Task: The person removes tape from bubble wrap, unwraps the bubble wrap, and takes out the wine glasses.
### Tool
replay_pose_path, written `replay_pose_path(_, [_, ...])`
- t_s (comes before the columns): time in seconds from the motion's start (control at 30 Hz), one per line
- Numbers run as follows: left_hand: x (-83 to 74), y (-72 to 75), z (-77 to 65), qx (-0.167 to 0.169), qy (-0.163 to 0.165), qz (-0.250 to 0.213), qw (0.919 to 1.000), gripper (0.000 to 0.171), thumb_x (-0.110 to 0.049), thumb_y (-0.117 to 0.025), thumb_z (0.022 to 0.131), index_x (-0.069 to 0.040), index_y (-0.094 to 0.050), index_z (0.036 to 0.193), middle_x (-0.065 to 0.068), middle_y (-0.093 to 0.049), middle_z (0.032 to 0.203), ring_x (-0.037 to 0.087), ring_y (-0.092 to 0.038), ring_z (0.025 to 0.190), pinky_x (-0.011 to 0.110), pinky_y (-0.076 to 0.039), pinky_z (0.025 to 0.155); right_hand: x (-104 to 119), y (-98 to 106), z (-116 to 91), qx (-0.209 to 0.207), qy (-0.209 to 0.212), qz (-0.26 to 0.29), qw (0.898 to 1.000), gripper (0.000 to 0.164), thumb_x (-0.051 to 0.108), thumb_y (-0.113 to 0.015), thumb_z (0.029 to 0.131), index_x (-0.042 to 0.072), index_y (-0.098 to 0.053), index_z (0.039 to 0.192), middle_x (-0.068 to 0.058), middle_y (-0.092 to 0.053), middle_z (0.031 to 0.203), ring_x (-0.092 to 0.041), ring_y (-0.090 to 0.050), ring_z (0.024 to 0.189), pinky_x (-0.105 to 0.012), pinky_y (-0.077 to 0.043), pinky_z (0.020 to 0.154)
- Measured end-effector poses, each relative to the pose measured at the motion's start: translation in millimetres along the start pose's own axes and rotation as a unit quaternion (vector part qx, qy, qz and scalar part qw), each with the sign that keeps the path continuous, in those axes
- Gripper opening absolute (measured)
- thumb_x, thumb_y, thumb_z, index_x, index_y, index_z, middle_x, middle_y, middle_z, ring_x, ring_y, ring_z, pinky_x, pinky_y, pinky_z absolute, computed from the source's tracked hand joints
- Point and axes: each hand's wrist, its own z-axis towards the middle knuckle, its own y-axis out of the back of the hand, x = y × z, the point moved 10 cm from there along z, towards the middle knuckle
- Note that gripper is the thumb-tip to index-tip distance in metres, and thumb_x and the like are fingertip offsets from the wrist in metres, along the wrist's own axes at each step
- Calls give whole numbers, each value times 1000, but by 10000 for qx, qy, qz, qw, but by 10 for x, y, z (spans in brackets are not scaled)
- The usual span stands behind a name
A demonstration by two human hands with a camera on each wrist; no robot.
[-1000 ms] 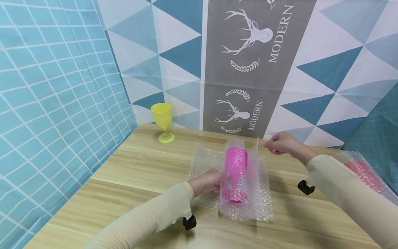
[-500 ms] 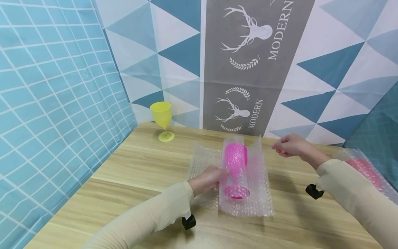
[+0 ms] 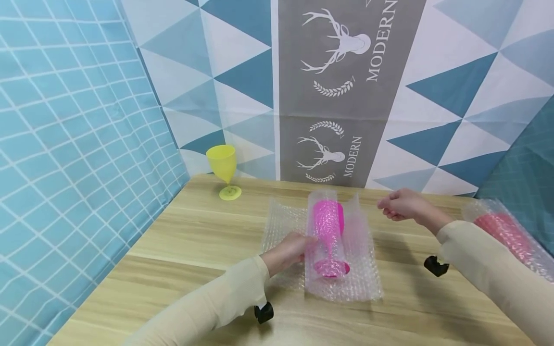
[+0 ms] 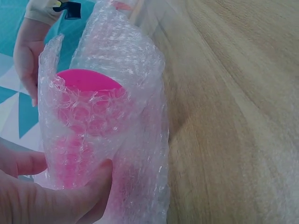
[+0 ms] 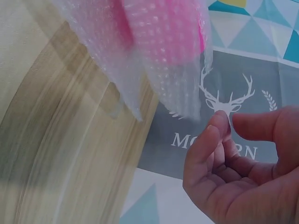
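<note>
Bubble wrap [image 3: 362,276] is folded partly round a pink goblet [image 3: 327,226] lying on the worktop [image 3: 203,250]; the left hand [image 3: 291,248] pinches that wrap. Just to its right, the right hand [image 3: 402,204] is raised, fingers curled. A yellow goblet [image 3: 222,163] stands farther back.

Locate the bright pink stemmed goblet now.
In the head view, the bright pink stemmed goblet is just right of centre, inside clear bubble wrap, between the left hand holding it and the right hand.
</note>
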Motion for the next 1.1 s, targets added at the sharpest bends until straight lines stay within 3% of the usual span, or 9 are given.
replay_pose_path(0.2, [5, -2, -10, 18, 26, 27, 10000, 31, -18, -52, 95, 7, -60, 112, 6, -62, 96, 14, -57, 86, 34, -55, 89, -4, -56, -45, 40, 95, 83, 9999, 47, 31, -45, 101, -13, -55, 115, 4, -58, 77, -2, -54, 69, -19, -54, 66])
replay_pose_path(0.37, [6, -12, -22, 96, 13, 56, 9999, 34, -17, -52, 95, 8, -59, 118, 16, -64, 114, 20, -61, 98, 39, -54, 95, 147, -206, -160, -309, 642, -518, 9961, 30, 24, -59, 95, -5, -63, 100, 1, -58, 73, -8, -54, 69, -23, -52, 62])
replay_pose_path(0.5, [3, -9, -22, 131, 14, 70, 9999, 35, -18, -52, 95, 7, -59, 118, 16, -64, 115, 19, -61, 97, 38, -54, 95, 307, -377, -307, -859, 1233, -1421, 9784, 15, 16, -73, 81, 2, -66, 83, 1, -59, 66, -9, -51, 62, -23, -44, 55])
replay_pose_path(0.6, [0, -2, -22, 123, 31, 63, 9999, 34, -19, -52, 95, 7, -59, 117, 15, -64, 113, 17, -60, 93, 36, -55, 92, 337, -510, -411, -1172, 1533, -1854, 9635, 17, 9, -79, 71, 5, -63, 75, 1, -58, 64, -8, -48, 60, -21, -40, 54])
replay_pose_path(0.73, [-3, -4, -22, 146, 59, 100, 9998, 37, -21, -52, 95, 7, -58, 119, 16, -63, 117, 21, -61, 99, 38, -54, 94, 240, -628, -475, -1362, 1630, -2038, 9557, 25, 4, -82, 64, 6, -57, 70, 2, -55, 62, -7, -46, 58, -21, -39, 53])
replay_pose_path(0.9, [-9, -9, -19, 133, 67, 204, 9997, 40, -21, -53, 95, 7, -56, 122, 20, -60, 126, 31, -59, 114, 45, -49, 101, 119, -690, -480, -1549, 1779, -2213, 9462, 26, 2, -81, 64, 8, -56, 66, 2, -54, 60, -6, -43, 57, -20, -37, 52])
replay_pose_path(1.1, [-21, 17, -41, 62, 123, 322, 9994, 40, -22, -54, 94, 6, -57, 123, 21, -57, 132, 36, -53, 125, 50, -43, 108, 33, -764, -479, -1576, 1722, -2289, 9450, 24, 2, -78, 65, 9, -56, 66, 3, -54, 60, -6, -45, 56, -19, -38, 50])
